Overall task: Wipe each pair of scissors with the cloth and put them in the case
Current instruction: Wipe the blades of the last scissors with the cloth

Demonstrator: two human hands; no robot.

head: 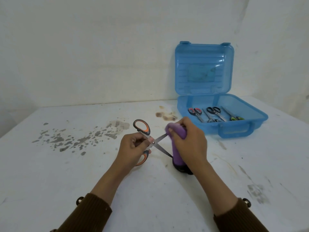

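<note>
Four pairs of scissors, as far as I can count, lie in the bottom half of the open blue case [209, 129]: a pink-handled pair [194, 112], a black-handled pair [214, 110], a green-handled pair [236, 118] and a small grey pair [211, 119] among them. One more pair, the orange and grey scissors [151, 143], is not in the case yet. It is held up over the white table [83, 181], in front of the case and to its left. The left hand [132, 146] pinches these scissors by the screw where the two blades cross, with its fingers curled in. The blades stand wide open like an X. The right hand [190, 139], nearer the case, is closed round the purple cloth [179, 148], and the cloth is wrapped on the tip of the top blade. The cloth hangs down to a dark thing [182, 169] that I cannot make out. The scissors look hard, stiff and not heavy, with sharp, slippery metal blades, so the rubbery handles or the middle by the screw are the safe places to hold. The cloth is soft and floppy and bends round the blade, so it should sit thick between fingers and edge. Open blades can swing, so closing them before they go in the case seems wise.
</note>
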